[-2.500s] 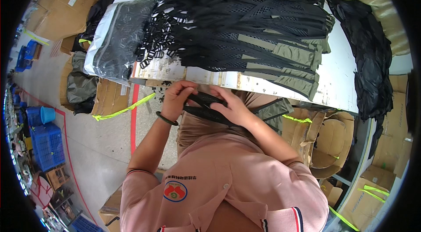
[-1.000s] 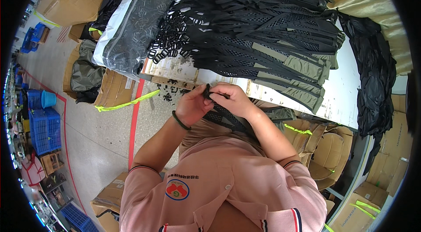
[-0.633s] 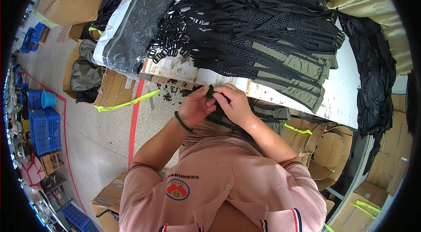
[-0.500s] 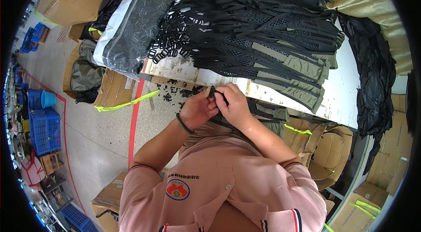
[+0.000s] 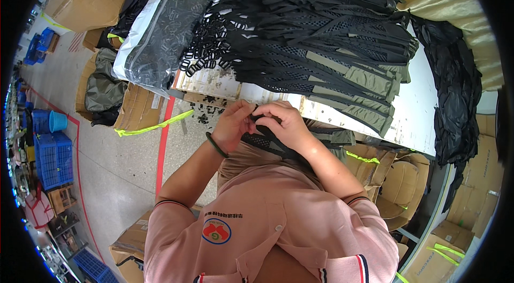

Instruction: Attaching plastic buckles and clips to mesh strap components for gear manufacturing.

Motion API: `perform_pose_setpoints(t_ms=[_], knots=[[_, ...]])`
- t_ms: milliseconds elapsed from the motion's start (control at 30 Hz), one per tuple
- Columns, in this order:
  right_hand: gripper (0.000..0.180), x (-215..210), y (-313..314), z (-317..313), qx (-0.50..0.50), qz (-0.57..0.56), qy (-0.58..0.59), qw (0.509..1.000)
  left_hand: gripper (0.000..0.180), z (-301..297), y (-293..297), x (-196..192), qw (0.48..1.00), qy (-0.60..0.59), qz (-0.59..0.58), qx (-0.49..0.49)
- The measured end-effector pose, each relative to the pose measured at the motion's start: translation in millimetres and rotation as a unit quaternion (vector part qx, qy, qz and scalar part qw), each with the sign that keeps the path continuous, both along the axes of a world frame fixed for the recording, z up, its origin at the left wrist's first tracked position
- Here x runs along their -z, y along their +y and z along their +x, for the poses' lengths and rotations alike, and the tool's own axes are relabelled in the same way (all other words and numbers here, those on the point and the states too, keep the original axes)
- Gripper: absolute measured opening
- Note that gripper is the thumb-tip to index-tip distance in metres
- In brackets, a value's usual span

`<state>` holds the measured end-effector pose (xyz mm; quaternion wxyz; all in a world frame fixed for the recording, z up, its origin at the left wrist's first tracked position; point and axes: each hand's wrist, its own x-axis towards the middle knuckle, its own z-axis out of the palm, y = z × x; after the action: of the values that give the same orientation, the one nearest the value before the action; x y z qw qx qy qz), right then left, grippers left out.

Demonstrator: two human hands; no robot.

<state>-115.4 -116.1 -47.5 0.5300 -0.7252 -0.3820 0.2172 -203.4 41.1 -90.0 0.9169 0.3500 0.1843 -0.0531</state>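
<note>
My left hand (image 5: 234,122) and my right hand (image 5: 284,124) meet just below the near edge of the white table (image 5: 415,117). Both pinch the end of a black mesh strap (image 5: 263,143), which hangs down over my lap. The small part between my fingertips is mostly hidden. A dark band circles my left wrist. On the table lies a big pile of black mesh straps with olive fabric ends (image 5: 326,42). Loose black plastic buckles (image 5: 202,50) lie at the pile's left.
A clear plastic bag of black parts (image 5: 158,42) overhangs the table's left end. Cardboard boxes (image 5: 136,114) with yellow strapping stand below it, more at the right (image 5: 385,176). Blue crates (image 5: 51,157) stand on the floor at far left. Black fabric (image 5: 455,96) drapes the table's right end.
My hands have risen from my lap toward the table edge and closed together on the strap's end. The view has tilted slightly.
</note>
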Motion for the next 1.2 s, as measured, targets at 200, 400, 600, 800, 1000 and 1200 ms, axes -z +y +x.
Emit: perform_pose_setpoints(t_ms=[200,400,600,800,1000,1200], knots=[[0.011,5.8,4.2,-4.8,0.033,0.116,-0.153,0.981,0.011,3.5,-11.0,-8.8,0.959,-0.027,0.277,-0.054],[0.018,15.1,-0.2,-8.3,0.047,0.058,0.343,0.936,0.012,-0.1,-14.4,1.4,0.946,-0.036,0.310,-0.088],[0.022,30.7,-1.8,-10.4,0.080,0.073,0.403,0.909,0.011,-8.1,-23.7,-1.5,0.899,-0.078,0.420,-0.097],[0.021,36.1,-9.5,-9.8,0.093,0.154,0.492,0.852,0.018,-14.7,-27.6,5.5,0.901,-0.126,0.409,-0.073],[0.022,37.2,-5.8,-20.8,0.158,0.206,0.487,0.834,0.035,-13.3,-28.6,23.4,0.904,-0.185,0.383,-0.043],[0.023,34.4,-5.6,-26.5,0.176,0.074,0.142,0.971,0.042,-12.6,-24.3,16.9,0.953,-0.154,0.261,-0.012]])
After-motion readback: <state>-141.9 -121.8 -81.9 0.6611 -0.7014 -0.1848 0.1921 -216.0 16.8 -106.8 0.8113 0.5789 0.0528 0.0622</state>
